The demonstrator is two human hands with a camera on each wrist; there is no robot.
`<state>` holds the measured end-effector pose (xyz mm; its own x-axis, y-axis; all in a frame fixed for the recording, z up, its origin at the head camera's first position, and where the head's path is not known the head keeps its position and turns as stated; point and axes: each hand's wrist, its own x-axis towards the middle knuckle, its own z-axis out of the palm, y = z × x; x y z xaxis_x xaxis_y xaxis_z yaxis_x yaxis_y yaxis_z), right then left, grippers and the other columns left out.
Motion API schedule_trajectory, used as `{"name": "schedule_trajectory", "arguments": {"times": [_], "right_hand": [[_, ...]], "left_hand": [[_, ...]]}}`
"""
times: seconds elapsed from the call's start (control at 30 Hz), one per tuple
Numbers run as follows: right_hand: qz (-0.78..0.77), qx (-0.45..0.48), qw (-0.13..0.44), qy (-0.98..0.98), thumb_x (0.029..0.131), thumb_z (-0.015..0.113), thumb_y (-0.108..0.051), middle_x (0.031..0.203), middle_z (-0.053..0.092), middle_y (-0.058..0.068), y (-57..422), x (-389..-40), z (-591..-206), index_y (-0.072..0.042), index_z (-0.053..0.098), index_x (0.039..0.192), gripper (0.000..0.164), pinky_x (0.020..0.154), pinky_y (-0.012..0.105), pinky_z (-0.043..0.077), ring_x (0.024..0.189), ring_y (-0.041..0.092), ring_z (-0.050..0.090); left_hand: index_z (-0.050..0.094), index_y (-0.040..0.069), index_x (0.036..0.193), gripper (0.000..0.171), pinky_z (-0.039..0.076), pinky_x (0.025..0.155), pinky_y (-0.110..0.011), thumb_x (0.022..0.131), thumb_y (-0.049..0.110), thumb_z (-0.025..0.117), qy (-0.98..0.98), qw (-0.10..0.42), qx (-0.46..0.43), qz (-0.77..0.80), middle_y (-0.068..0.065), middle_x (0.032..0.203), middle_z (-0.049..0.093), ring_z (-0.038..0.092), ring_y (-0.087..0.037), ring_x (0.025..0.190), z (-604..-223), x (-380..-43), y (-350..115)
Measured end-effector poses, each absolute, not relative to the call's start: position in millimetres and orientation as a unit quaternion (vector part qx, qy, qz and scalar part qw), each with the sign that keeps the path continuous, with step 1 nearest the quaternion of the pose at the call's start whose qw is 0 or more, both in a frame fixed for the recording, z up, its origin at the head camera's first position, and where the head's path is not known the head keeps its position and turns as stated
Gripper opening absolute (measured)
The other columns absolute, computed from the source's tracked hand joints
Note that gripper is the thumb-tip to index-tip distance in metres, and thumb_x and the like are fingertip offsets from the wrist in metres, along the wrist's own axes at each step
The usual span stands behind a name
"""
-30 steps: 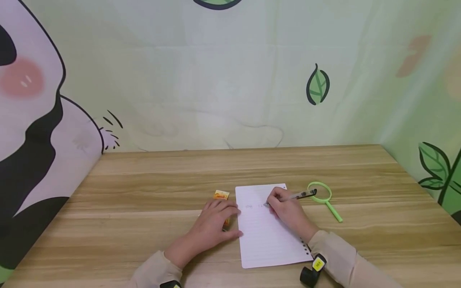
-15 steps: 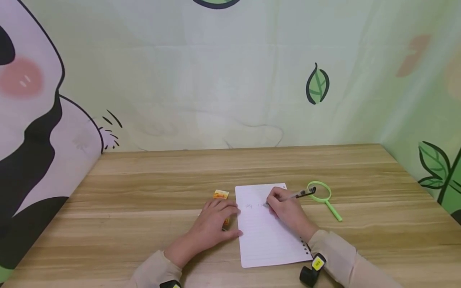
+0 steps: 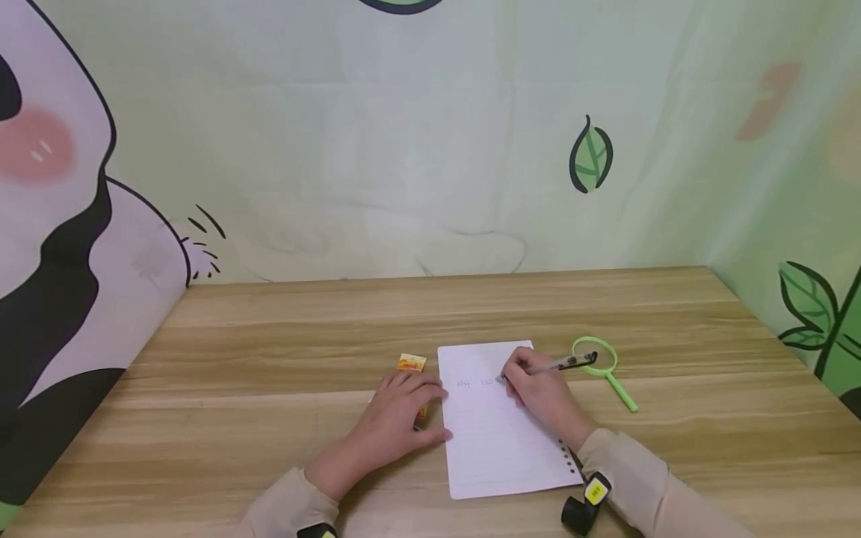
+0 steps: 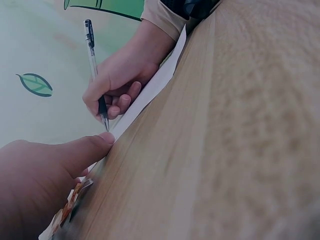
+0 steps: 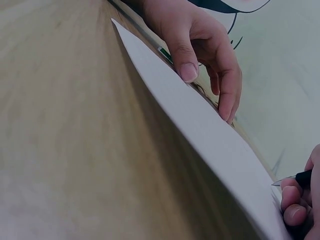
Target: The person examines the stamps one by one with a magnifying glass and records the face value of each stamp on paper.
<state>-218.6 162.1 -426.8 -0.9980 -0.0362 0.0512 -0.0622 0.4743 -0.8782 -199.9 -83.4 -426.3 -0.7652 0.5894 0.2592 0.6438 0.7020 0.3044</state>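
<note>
A sheet of lined paper (image 3: 507, 448) with punched holes along its right edge lies on the wooden table. Small handwriting runs across its upper part. My right hand (image 3: 543, 392) pinches a pen (image 4: 92, 55) with a clear barrel and black grip; the tip is down at the writing line. My left hand (image 3: 397, 418) rests at the paper's left edge, thumb and fingertips touching that edge. Under the left hand is a small orange-and-yellow packet (image 3: 412, 362), mostly covered by the palm. In the right wrist view the paper's near edge stands up off the wood.
A green magnifying glass (image 3: 620, 390) lies on the table (image 3: 269, 329) to the right of the paper, the pen's end overlapping its ring in the head view. Behind the table hangs a printed backdrop (image 3: 403, 149) with a panda and leaves.
The pen tip has shifted slightly right along the line, and more characters show behind it. The left hand keeps its place on the paper's edge.
</note>
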Motion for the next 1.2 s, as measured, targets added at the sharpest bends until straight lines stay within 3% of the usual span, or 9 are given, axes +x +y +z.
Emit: {"name": "schedule_trajectory", "arguments": {"times": [1.2], "right_hand": [[0.491,0.011,0.035,-0.871,0.090,0.049,-0.011,0.056,0.054,0.001,161.1,-219.2,-427.2,-0.005,0.057,0.072,0.020,0.047,0.021,0.038,0.048,0.012,0.048]], "left_hand": [[0.065,0.014,0.115,0.049,0.037,0.105,-0.051,0.078,0.044,0.075,-0.917,0.069,-0.334,-0.208,-0.002,0.126,0.061,0.051,-0.025,0.121,-425.3,-199.2,-82.8]]}}
